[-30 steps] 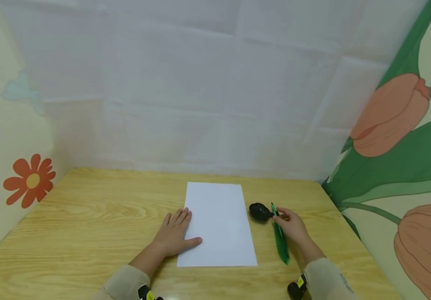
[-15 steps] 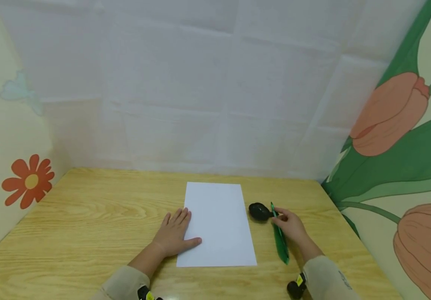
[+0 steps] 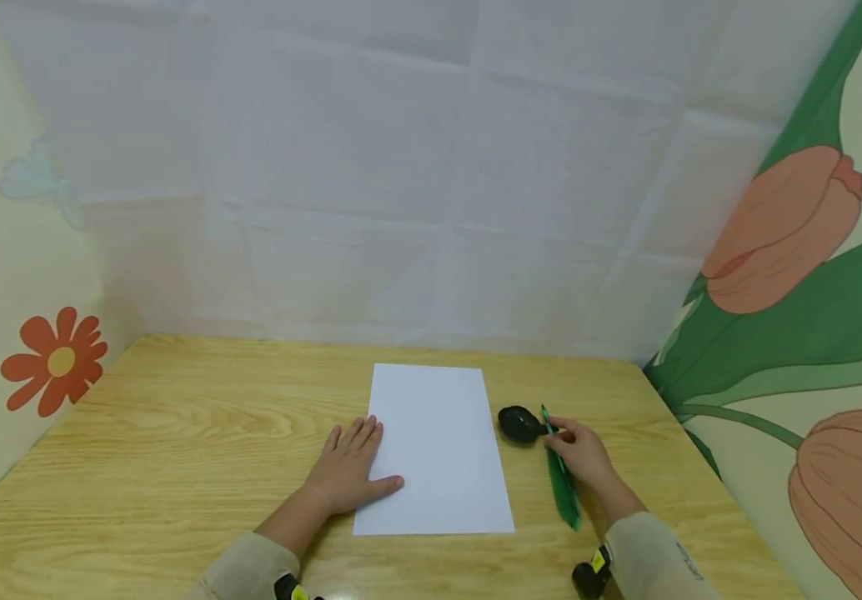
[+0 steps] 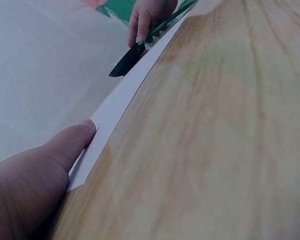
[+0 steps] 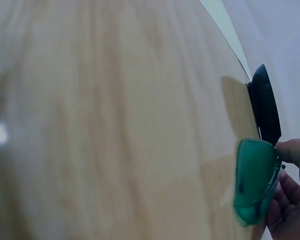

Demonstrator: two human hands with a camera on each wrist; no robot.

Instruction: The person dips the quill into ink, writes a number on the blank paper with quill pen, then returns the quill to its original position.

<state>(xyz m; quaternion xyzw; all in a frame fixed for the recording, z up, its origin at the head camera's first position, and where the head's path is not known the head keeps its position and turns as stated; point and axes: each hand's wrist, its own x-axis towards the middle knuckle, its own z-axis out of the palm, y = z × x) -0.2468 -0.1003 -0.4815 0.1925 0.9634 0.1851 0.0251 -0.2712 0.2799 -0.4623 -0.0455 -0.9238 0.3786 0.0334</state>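
Observation:
A sheet of white paper (image 3: 438,450) lies upright on the wooden table. My left hand (image 3: 348,471) rests flat over its left edge, fingers spread, with the thumb (image 4: 72,142) on the sheet. To the right of the paper, my right hand (image 3: 584,450) pinches the thin upper part of a green feather-shaped pen (image 3: 563,496), whose broad end points toward me. Its narrow tip crosses the short stem of a glossy black, rounded, dish-like thing (image 3: 518,425). In the right wrist view the black thing (image 5: 265,107) stands just beyond the pen's green broad end (image 5: 255,180).
A pale wood-grain table (image 3: 213,433) spreads out on both sides of the paper. A white cloth (image 3: 341,183) hangs along the back edge. Walls with painted flowers (image 3: 784,229) flank the table. Small black wrist devices (image 3: 592,575) sit at the sleeves.

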